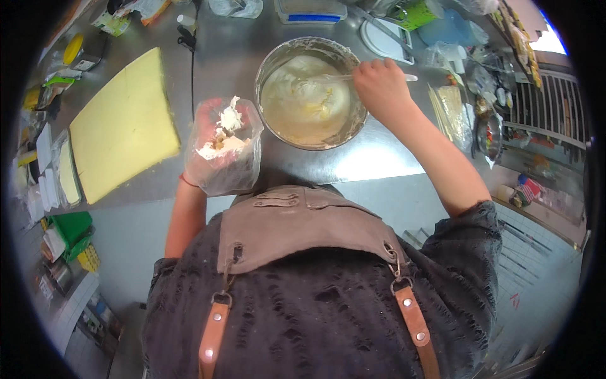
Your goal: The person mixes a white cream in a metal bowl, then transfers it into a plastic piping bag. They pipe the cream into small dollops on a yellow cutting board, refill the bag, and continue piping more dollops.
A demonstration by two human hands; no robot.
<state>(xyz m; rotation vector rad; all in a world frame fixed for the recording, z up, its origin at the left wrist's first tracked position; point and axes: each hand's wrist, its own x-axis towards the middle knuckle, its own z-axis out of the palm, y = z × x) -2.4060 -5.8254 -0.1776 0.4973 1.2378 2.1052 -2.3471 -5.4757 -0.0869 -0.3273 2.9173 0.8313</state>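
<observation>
In the head view my left hand [203,165] is closed on a clear plastic bag [246,170] with lumps of white, creamy stuff [221,146] in it, just left of the bowl. My right hand [381,82] grips a pale translucent spatula [334,78], whose far end reaches into a steel bowl [295,144]. The bowl holds pale, swirled batter or cream [303,110] with a few yellow streaks. It rests on the steel worktop [372,151].
A large yellow sponge slab [123,126] lies at the left, beside white trays [47,164]. A lidded plastic box [309,12], a white scale [379,44] and a black cord [192,76] are at the back. Wrapped sticks [445,114] and a small pan [489,136] lie at the right.
</observation>
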